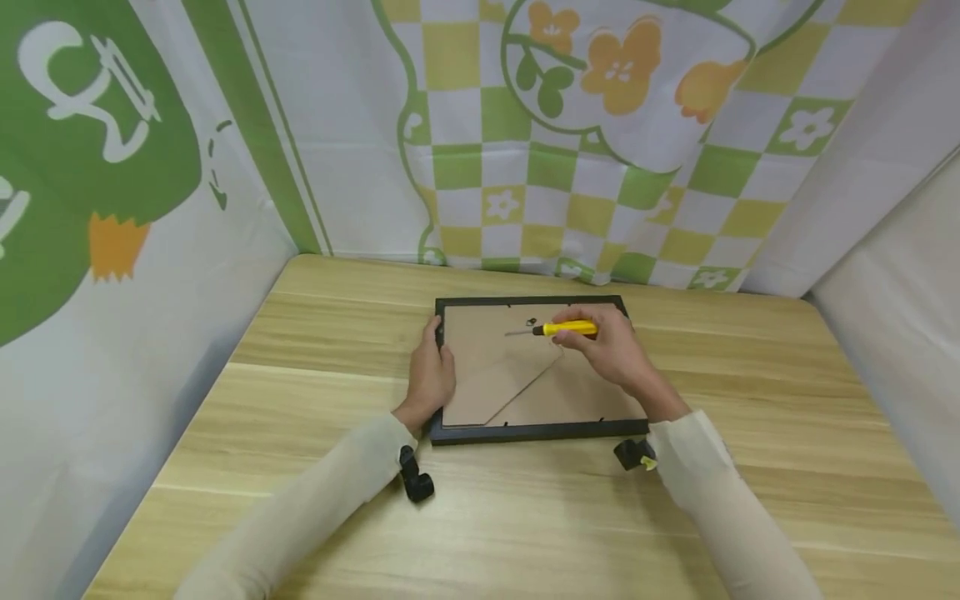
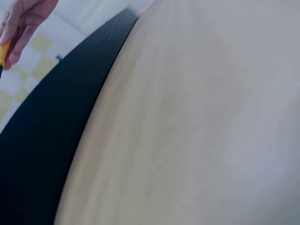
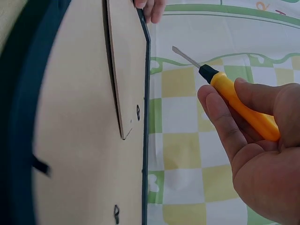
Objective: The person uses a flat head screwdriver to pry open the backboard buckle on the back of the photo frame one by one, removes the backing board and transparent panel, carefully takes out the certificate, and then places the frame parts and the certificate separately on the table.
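1. Picture frame (image 1: 525, 433): black moulding, lying face down on the desk (image 1: 300, 517), brown backing board uppermost. Sits mid-desk, slightly toward the far edge, between the two hands.
2. Backing board (image 1: 487, 342): tan fibreboard with a folded easel flap (image 1: 498, 387) running diagonally across it. Small metal tabs (image 3: 138, 111) show along the frame's inner edge in the right wrist view.
3. Hanger fitting (image 1: 531, 322): small dark metal piece near the far edge of the backing, just beside the screwdriver's tip.
4. Screwdriver (image 1: 558, 329): yellow handle, black collar, flat metal blade. Held roughly level above the far part of the backing, blade pointing toward the person's left.
5. Right hand (image 1: 611, 350): grip closed around the yellow handle, fingers and thumb wrapped on it.
6. Left hand (image 1: 431, 375): resting on the frame's left rail, fingers laid along and over the moulding, steady contact; thumb on the rail's outer side.
7. Sleeves (image 1: 322, 500): cream, on both forearms, each with a black wrist-mounted camera.
8. Backdrop cloth (image 1: 570, 167): green, yellow and white checks with orange flowers, hung behind the desk.
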